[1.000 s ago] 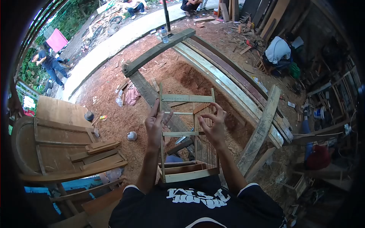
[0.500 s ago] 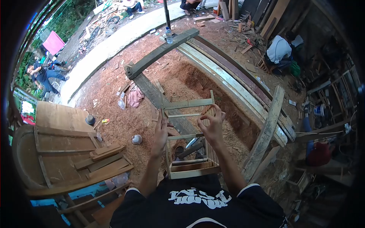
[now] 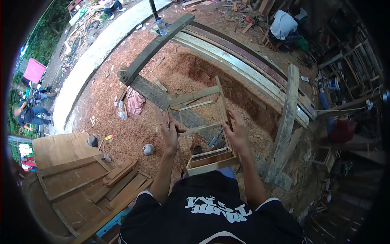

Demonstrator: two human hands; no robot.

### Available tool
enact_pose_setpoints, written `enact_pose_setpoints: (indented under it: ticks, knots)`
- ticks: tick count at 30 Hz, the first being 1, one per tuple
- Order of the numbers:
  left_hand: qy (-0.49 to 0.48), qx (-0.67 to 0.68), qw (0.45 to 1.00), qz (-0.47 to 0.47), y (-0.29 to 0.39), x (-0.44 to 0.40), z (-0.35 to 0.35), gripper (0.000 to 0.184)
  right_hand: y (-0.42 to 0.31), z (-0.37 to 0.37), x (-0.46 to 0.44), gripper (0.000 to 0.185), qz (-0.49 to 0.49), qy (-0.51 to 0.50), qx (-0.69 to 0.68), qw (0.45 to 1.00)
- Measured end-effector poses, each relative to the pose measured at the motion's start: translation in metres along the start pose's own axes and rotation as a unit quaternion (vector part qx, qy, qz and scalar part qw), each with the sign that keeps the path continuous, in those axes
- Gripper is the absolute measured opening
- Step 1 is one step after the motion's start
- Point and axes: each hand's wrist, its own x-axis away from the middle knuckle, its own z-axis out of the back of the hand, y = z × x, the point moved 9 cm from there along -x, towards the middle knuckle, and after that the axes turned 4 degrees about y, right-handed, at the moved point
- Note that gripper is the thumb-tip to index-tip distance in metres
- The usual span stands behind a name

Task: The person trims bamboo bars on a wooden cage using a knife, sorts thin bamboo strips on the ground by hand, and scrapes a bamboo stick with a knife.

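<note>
A small, pale wooden frame (image 3: 193, 96) with several crossbars stands in front of my body, tilted slightly. My left hand (image 3: 170, 133) is closed around its left upright, the thumb lying along the middle crossbar. Against the right side is my right hand (image 3: 239, 136), with the thumb on the near face and the fingers behind the upright, partly hidden. At the frame's lower end, nearest my shirt, thicker boards (image 3: 211, 159) form a box-like part.
A heavy dark beam (image 3: 160, 46) carries a water bottle (image 3: 161, 27). Long planks (image 3: 239, 69) run along the right. Wood pieces (image 3: 122, 179) lie at lower left. Shavings cover the ground around a pink cloth (image 3: 135, 100). Another person (image 3: 283, 26) crouches at upper right.
My right hand has gone from a pinch near the frame's upper right corner to a lower grip on its right side. The frame has turned slightly, and the camera view has shifted.
</note>
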Motion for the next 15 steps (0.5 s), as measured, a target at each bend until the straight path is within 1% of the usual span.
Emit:
enact_pose_setpoints:
  ticks: [1, 2, 5, 8, 11, 14, 15]
  knots:
    - [0.012, 0.017, 1.0, 0.007, -0.007, -0.006, 0.007, 0.045, 0.012, -0.013, -0.001, 0.06, -0.051, -0.02, -0.105, 0.993]
    - [0.024, 0.035, 0.999, 0.014, -0.014, -0.011, 0.013, 0.042, 0.021, -0.025, 0.0, 0.062, -0.1, -0.037, -0.209, 0.972]
    - [0.039, 0.052, 0.998, 0.021, -0.016, -0.017, 0.025, 0.032, 0.004, -0.033, 0.001, 0.066, 0.019, -0.014, -0.152, 0.988]
    - [0.02, 0.057, 0.997, 0.057, -0.026, -0.019, 0.032, 0.034, 0.003, -0.042, -0.004, 0.069, -0.028, -0.059, -0.165, 0.984]
    - [-0.071, 0.144, 0.975, 0.151, -0.019, -0.01, 0.017, 0.039, 0.007, -0.049, -0.011, 0.068, -0.047, -0.038, -0.19, 0.98]
    - [-0.091, 0.285, 0.931, 0.208, -0.024, -0.011, 0.018, 0.044, 0.034, -0.06, -0.015, 0.066, -0.089, -0.001, -0.257, 0.962]
    - [-0.089, 0.274, 0.938, 0.194, -0.024, -0.012, 0.019, 0.046, 0.035, -0.062, -0.017, 0.065, -0.082, 0.008, -0.262, 0.962]
